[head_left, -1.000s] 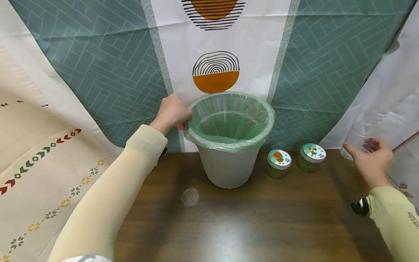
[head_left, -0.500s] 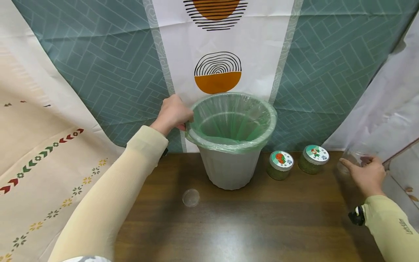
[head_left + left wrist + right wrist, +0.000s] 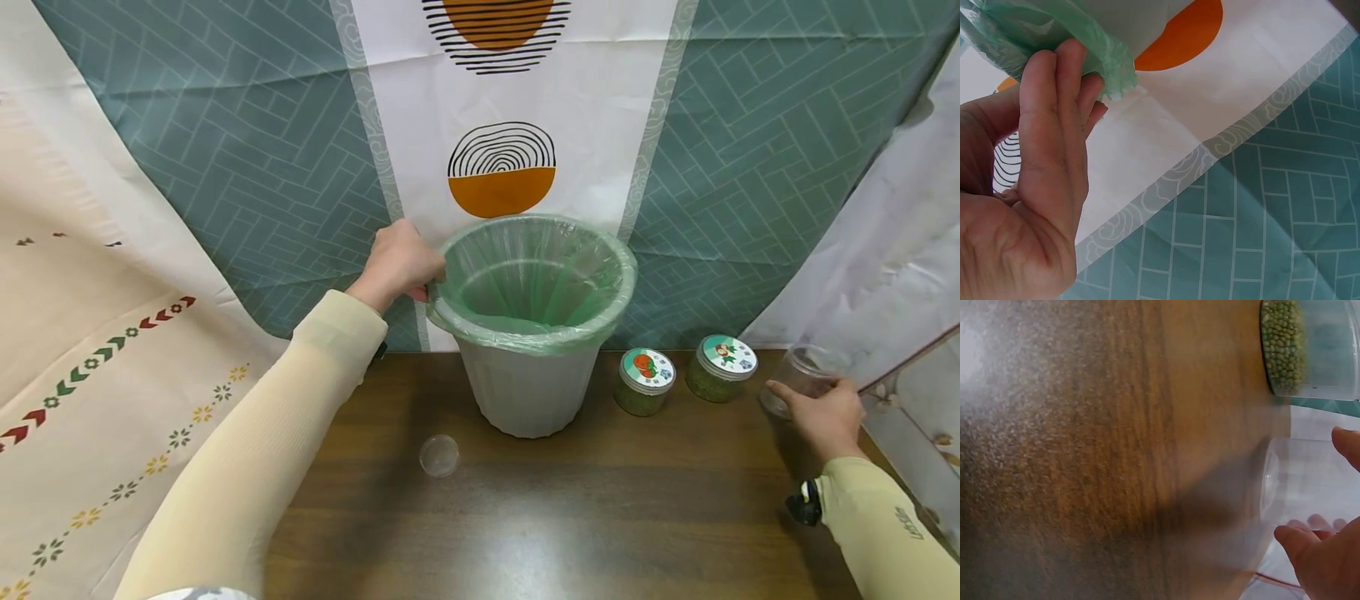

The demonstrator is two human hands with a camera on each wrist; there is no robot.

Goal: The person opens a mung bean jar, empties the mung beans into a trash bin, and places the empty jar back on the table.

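Observation:
At the bin's left side, my left hand (image 3: pixel 401 260) holds the rim through the green plastic bag (image 3: pixel 517 287) that lines it. In the left wrist view the fingers (image 3: pixel 1047 94) curl over the bag's edge. The grey-white trash bin (image 3: pixel 517 387) stands upright against the fabric backdrop. Far to the right, my right hand (image 3: pixel 828 417) grips a clear, uncovered plastic jar (image 3: pixel 801 375) around its side. This jar is upright, and in the right wrist view its base (image 3: pixel 1269 481) is right at the tabletop. Nothing shows inside it.
Two lidded jars, one with an orange-red picture (image 3: pixel 645 383) and one farther right (image 3: pixel 722 371), stand between bin and right hand; green beans (image 3: pixel 1284 347) show through one. A clear round lid (image 3: pixel 438 456) lies on the brown wooden table (image 3: pixel 570 508). White cloth (image 3: pixel 915 250) borders the right side.
My right hand has moved down and left with the clear jar, bringing it to the tabletop beside the lidded jars. The left hand keeps its hold on the bin's rim.

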